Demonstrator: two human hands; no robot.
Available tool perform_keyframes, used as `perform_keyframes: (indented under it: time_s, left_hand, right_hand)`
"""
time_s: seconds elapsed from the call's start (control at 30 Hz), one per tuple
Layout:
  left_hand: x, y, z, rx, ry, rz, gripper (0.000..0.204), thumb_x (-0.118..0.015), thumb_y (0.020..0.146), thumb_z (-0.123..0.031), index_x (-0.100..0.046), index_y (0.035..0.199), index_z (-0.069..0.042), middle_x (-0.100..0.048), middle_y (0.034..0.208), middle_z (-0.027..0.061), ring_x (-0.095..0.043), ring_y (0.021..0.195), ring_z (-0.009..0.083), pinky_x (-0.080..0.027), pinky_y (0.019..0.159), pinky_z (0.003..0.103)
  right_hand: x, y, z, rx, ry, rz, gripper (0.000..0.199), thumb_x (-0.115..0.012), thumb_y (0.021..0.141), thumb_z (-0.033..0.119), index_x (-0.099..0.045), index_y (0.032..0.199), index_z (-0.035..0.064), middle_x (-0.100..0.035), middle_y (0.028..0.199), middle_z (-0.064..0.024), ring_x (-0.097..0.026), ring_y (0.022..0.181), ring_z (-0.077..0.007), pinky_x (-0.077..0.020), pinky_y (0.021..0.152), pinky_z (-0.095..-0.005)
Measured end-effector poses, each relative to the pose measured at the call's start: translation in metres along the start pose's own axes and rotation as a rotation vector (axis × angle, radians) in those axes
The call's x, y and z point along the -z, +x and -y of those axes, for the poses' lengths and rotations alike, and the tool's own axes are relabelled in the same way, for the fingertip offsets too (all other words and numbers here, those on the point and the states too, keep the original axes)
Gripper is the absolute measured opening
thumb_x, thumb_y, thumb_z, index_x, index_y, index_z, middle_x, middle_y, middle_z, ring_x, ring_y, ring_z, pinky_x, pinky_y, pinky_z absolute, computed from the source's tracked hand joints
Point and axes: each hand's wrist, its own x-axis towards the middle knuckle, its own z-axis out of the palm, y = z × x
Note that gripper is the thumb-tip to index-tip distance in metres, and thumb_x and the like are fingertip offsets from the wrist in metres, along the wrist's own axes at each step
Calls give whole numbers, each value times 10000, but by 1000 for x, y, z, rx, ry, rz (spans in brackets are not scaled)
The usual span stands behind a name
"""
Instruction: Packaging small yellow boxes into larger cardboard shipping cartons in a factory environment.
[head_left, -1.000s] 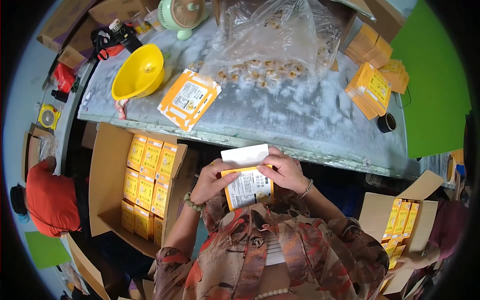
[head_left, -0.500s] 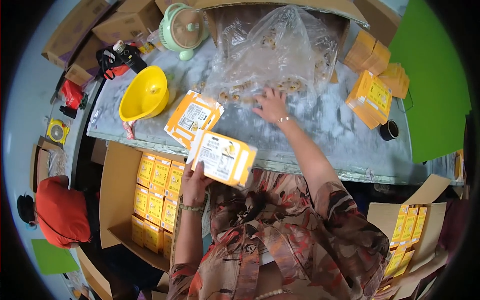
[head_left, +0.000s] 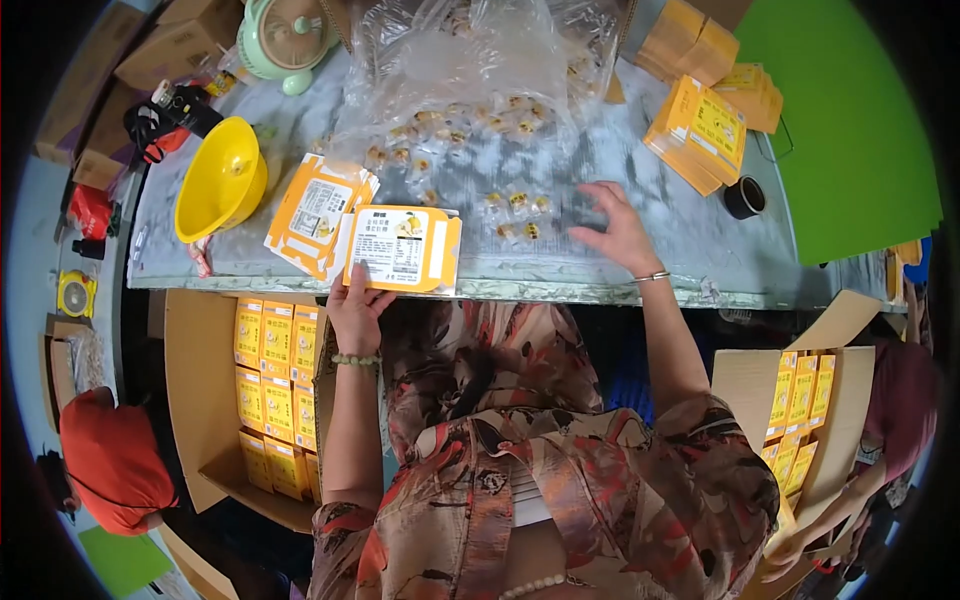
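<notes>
My left hand (head_left: 357, 308) pinches the lower left corner of a flat yellow-and-white carton (head_left: 405, 262) at the table's front edge. Partly under that carton lie other flat orange-and-white cartons (head_left: 300, 195). A small group of clear-wrapped pieces (head_left: 518, 207), yellow and brown inside, sits on the table to the carton's right. Just right of this group is my right hand (head_left: 615, 232), with fingers apart and nothing in them. More wrapped pieces (head_left: 430, 125) are scattered farther back, at the mouth of a clear plastic bag (head_left: 470, 60).
A yellow bowl (head_left: 222, 180) and a green fan (head_left: 285, 40) stand at the left. Stacked cartons (head_left: 700, 130) and a dark cup (head_left: 743, 198) are at the right. Below the table, cardboard boxes (head_left: 190, 390) hold filled yellow cartons. People (head_left: 115, 460) work on both sides.
My right hand has come back from the bag's mouth to the right, and a small group of wrapped pieces now lies nearer me. The held carton now lies flatter against the table edge.
</notes>
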Motion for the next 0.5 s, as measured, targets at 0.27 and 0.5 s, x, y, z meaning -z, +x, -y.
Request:
perform_keyframes:
  time_s: [0.27,0.5]
  left_hand:
    - [-1,2,3,-1,9,-9,242,-492,809,-207,-489,984,-39,-568,816,68,-576,662,143,-508,528,272]
    - [-23,14,-3,-86,68,-35,262,-503,805,-211,-486,1003,-40,-559,825,49,-567,670,132,-495,520,239]
  right_hand:
    - [-4,10,2,46,-146,55,642,-704,553,188,-421,1118,75,-401,1085,-128,-441,960,-272,-390,802,-306]
    - [-15,43,31,-132,-394,479,917,-732,443,330,-298,1218,105,-332,1138,-165,-428,986,-307,-385,814,-325]
